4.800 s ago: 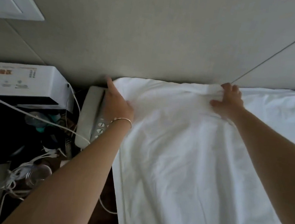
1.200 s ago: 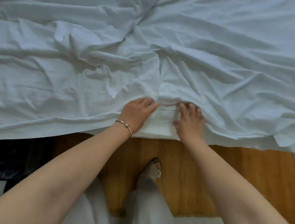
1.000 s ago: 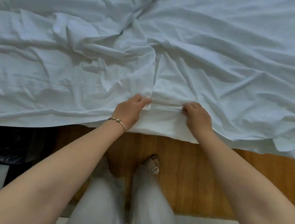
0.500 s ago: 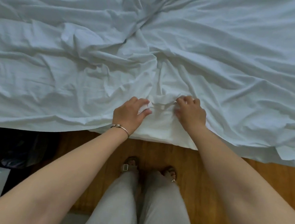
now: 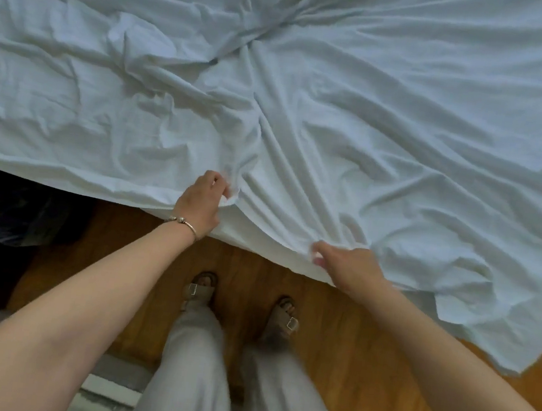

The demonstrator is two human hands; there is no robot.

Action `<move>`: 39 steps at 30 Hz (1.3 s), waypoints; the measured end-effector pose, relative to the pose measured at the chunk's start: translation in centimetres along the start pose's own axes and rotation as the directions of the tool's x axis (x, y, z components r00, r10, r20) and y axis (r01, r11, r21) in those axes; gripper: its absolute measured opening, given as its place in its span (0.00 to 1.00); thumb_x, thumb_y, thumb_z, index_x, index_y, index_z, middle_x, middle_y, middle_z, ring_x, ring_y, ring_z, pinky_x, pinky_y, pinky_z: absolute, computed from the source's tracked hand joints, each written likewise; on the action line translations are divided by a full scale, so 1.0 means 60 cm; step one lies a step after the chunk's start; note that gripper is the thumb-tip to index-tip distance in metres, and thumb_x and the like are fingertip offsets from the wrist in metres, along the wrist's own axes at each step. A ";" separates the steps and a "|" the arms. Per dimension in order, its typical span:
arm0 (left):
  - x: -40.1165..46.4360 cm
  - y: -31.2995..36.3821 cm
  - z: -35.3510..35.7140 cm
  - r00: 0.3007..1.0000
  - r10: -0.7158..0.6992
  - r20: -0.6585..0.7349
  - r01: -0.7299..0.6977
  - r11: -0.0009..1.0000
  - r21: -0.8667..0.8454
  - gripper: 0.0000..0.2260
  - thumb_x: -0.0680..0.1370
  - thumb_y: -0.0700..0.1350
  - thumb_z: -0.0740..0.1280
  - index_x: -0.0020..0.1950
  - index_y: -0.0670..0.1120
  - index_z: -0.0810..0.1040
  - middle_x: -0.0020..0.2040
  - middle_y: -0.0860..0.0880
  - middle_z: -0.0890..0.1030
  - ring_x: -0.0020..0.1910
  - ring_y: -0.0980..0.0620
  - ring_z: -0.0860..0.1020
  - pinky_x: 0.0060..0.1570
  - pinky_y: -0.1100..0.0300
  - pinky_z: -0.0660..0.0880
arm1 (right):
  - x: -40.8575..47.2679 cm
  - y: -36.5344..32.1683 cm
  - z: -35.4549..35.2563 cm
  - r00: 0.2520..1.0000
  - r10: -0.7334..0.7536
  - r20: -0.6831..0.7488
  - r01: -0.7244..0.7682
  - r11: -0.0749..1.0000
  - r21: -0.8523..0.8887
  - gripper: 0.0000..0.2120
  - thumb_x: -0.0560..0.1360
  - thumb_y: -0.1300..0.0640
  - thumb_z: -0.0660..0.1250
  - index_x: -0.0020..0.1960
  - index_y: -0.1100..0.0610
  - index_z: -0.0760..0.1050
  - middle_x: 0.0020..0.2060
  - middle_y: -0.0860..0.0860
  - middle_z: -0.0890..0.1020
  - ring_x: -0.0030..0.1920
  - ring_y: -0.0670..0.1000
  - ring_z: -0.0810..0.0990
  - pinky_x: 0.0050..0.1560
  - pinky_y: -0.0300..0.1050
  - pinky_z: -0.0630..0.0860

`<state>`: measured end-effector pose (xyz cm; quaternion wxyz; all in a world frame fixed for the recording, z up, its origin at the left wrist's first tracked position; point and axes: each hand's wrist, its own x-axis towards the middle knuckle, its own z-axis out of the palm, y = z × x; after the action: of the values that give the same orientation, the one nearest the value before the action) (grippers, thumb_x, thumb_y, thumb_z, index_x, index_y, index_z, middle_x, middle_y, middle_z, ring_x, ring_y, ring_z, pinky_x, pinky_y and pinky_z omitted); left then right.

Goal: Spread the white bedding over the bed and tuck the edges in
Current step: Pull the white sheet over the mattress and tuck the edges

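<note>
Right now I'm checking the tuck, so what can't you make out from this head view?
- Mattress and bed frame: hidden under the white bedding.
- Far edge of the bedding: cut off by the picture's top.
- Right hand: blurred, so its grip on the hem is unclear.
- Left hand fingertips: buried in a fold.

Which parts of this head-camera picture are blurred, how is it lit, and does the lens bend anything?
Head view: the right hand is smeared by motion at the fingertips, while the left hand on the white bedding is sharper; light is soft and dim, with gentle shadows in the folds and no glare; the wide lens bows the bedding's near edge and stretches the forearms.
</note>
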<state>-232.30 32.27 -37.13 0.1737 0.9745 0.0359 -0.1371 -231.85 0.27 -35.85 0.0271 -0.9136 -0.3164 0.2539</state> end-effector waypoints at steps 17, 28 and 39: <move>-0.063 0.183 0.129 0.861 0.386 0.331 -0.453 0.878 0.156 0.24 0.78 0.34 0.57 0.72 0.51 0.67 0.64 0.49 0.73 0.61 0.47 0.71 0.49 0.57 0.66 | -0.109 0.095 0.065 0.982 0.134 0.135 -0.091 0.954 -0.287 0.15 0.81 0.57 0.56 0.67 0.50 0.67 0.58 0.48 0.77 0.57 0.54 0.79 0.45 0.47 0.71; -0.107 0.337 0.228 0.809 0.221 0.544 -0.285 0.958 0.036 0.18 0.81 0.52 0.56 0.70 0.49 0.69 0.71 0.48 0.66 0.65 0.46 0.69 0.60 0.50 0.70 | -0.190 0.210 0.078 0.970 0.101 0.220 -0.145 0.970 0.193 0.19 0.81 0.42 0.56 0.70 0.45 0.68 0.68 0.45 0.69 0.60 0.51 0.76 0.55 0.48 0.74; -0.058 0.683 0.308 0.906 0.423 -0.018 -0.423 0.901 -0.092 0.21 0.74 0.58 0.64 0.64 0.48 0.76 0.56 0.48 0.78 0.53 0.46 0.75 0.55 0.52 0.70 | -0.344 0.502 0.087 0.994 0.030 -0.105 -0.052 0.977 -0.208 0.31 0.61 0.38 0.73 0.53 0.58 0.71 0.52 0.56 0.72 0.51 0.59 0.71 0.45 0.54 0.75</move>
<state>-235.52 -12.62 -39.38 0.2450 0.9497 -0.1703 -0.0954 -231.21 -36.60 -37.52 -0.0589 -0.9294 -0.3209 0.1726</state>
